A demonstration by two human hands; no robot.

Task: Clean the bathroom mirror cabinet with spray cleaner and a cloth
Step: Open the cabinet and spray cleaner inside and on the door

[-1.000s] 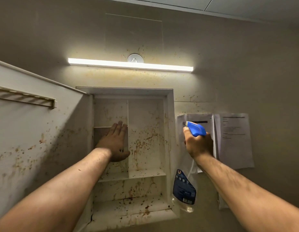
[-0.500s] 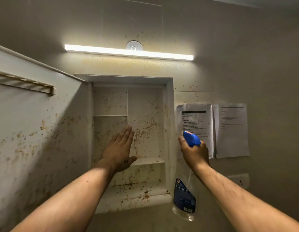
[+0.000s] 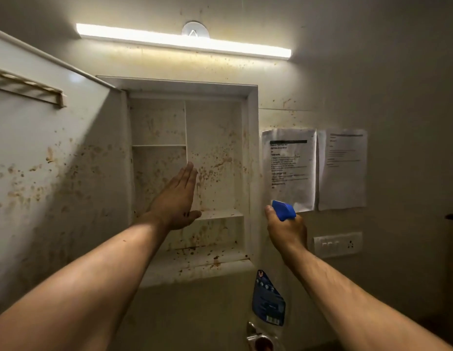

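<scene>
The white wall cabinet (image 3: 252, 153) stands open, its back wall and shelves spattered with brown stains. Its door (image 3: 50, 173) swings out to the left, stained on the inner face too. My left hand (image 3: 178, 198) is raised flat in front of the cabinet's middle, fingers straight, holding nothing. My right hand (image 3: 287, 230) grips the blue trigger head of a clear spray bottle (image 3: 269, 300), held just right of the cabinet's frame with the bottle hanging below my wrist. No cloth is in view.
A lit tube light (image 3: 184, 41) runs above the cabinet. Two printed sheets (image 3: 290, 168) are stuck on the wall to the right, with a switch plate (image 3: 337, 244) below them. A metal tap (image 3: 258, 338) shows at the bottom edge.
My left hand has come out of the left compartment and down, toward the cabinet's middle. My right hand with the bottle has sunk lower, and the view has tilted downward.
</scene>
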